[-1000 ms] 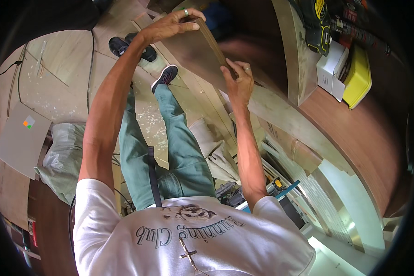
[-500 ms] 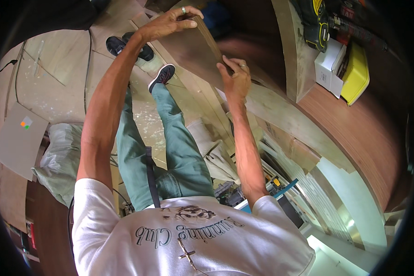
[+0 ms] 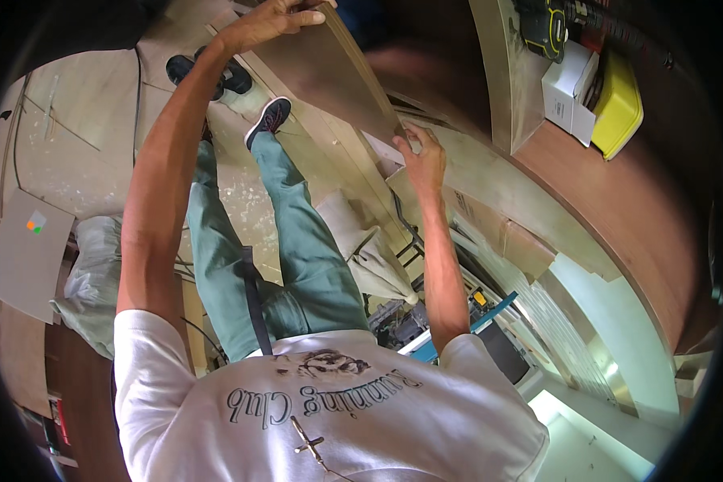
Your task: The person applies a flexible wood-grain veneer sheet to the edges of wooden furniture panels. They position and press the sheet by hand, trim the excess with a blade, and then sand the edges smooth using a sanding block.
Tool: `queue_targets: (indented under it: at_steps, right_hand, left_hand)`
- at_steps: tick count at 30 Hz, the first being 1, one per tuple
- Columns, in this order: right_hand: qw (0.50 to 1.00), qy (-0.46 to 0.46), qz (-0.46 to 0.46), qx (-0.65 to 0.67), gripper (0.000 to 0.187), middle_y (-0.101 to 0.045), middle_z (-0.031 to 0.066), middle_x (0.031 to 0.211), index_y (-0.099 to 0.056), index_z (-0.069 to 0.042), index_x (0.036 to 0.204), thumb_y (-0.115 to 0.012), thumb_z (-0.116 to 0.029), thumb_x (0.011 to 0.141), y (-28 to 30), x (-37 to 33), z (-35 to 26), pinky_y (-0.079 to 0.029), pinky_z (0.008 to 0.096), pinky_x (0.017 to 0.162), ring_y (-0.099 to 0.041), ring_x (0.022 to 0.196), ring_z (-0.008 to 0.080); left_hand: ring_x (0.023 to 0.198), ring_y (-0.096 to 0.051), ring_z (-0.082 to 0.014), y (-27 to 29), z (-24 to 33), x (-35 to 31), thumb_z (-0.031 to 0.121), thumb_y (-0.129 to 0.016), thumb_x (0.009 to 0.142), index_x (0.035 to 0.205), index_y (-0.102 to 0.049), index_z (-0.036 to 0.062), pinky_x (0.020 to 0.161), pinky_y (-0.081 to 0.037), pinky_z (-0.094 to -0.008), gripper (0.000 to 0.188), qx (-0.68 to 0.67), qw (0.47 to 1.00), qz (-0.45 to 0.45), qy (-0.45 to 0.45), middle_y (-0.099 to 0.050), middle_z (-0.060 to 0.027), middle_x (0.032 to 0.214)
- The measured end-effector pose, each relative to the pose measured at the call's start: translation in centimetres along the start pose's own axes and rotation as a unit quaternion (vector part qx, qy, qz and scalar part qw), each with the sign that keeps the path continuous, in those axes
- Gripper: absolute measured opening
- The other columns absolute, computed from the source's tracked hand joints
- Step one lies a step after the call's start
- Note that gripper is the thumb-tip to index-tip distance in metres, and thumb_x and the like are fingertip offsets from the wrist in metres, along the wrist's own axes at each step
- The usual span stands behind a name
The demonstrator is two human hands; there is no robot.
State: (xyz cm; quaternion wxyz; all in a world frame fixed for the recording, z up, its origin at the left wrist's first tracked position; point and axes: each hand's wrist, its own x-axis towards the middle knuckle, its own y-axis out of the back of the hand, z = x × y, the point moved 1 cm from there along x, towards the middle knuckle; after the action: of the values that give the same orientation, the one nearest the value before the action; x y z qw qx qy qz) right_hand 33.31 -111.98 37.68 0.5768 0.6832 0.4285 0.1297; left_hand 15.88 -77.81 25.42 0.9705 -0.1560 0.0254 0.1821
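Observation:
A brown wooden board (image 3: 317, 68) is held out in front of me, tilted, with its long narrow edge facing me. My left hand (image 3: 271, 20) grips the board's far left end, its thumb lying by the edge and a ring on one finger; the fingertips are partly cut off at the top of the view. At the other end, my right hand (image 3: 424, 161) pinches the board's near right corner between thumb and fingers. The board's far side is hidden.
To the right, a brown curved countertop (image 3: 610, 201) carries a white box (image 3: 569, 92), a yellow container (image 3: 618, 108) and a black-and-yellow tool (image 3: 542, 32). Cloth sacks (image 3: 361, 249) and dark shoes (image 3: 233, 79) lie on the floor. Cardboard and strips lean below the counter.
My hands are farther apart along the board: the left has moved up and left, the right down toward the near corner. More of the board's length now shows.

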Motion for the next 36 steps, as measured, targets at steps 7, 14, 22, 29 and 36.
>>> queue_targets:
  at_steps: [7,14,22,29,36]
  right_hand:
    - [0.999,-0.001,0.025,-0.03,0.03,-0.072,0.0134,0.107,-0.075,-0.009,0.117,-0.076,-0.02,0.089,-0.5,-0.2,0.3,-0.053,0.0403,0.086,-0.068,0.1,0.0322]
    - [0.995,0.06,0.079,-0.022,0.031,-0.073,0.0115,0.106,-0.075,-0.008,0.119,-0.075,-0.014,0.089,-1.5,-0.9,-0.6,-0.052,0.0397,0.083,-0.067,0.095,0.0314]
    - [0.996,0.058,0.063,-0.025,0.034,-0.074,0.0143,0.107,-0.074,-0.003,0.121,-0.076,-0.016,0.089,-1.0,-1.7,0.2,-0.052,0.0376,0.087,-0.07,0.097,0.0299]
    - [0.996,-0.033,0.064,0.057,0.037,-0.074,0.0149,0.109,-0.072,-0.002,0.122,-0.079,-0.013,0.087,-1.4,-4.1,3.2,-0.053,0.0367,0.088,-0.071,0.099,0.0265]
    - [0.994,-0.018,0.084,0.063,0.029,-0.074,0.0149,0.109,-0.074,-0.001,0.117,-0.076,-0.013,0.09,-1.9,-4.3,3.3,-0.053,0.0346,0.086,-0.072,0.096,0.0277]
  left_hand:
    - [0.114,-0.054,-0.015,-0.1,-0.7,0.3,0.033,-0.072,0.098,0.127,-0.063,0.0116,0.102,-0.043,-0.0326,0.037,-0.044,0.999,-0.007,-0.004,-0.061,-0.0008,0.117]
    - [0.112,-0.055,-0.0148,0.4,-0.4,-0.4,0.03,-0.072,0.098,0.126,-0.063,0.0125,0.1,-0.045,-0.0327,0.035,-0.048,0.999,0.008,0.023,-0.061,0.0,0.116]
    - [0.112,-0.055,-0.0142,-0.4,0.4,-0.5,0.031,-0.072,0.098,0.13,-0.061,0.0129,0.099,-0.046,-0.0324,0.038,-0.034,0.998,0.013,0.042,-0.06,0.0006,0.117]
    - [0.112,-0.055,-0.0137,-0.3,0.2,-0.9,0.033,-0.072,0.098,0.131,-0.059,0.0115,0.098,-0.047,-0.031,0.041,-0.045,0.999,0.006,0.026,-0.059,-0.0001,0.117]
    - [0.108,-0.057,-0.012,-0.7,0.8,-1.6,0.032,-0.073,0.097,0.13,-0.06,0.0137,0.096,-0.048,-0.0294,0.041,-0.078,0.994,0.023,0.069,-0.059,0.0013,0.116]
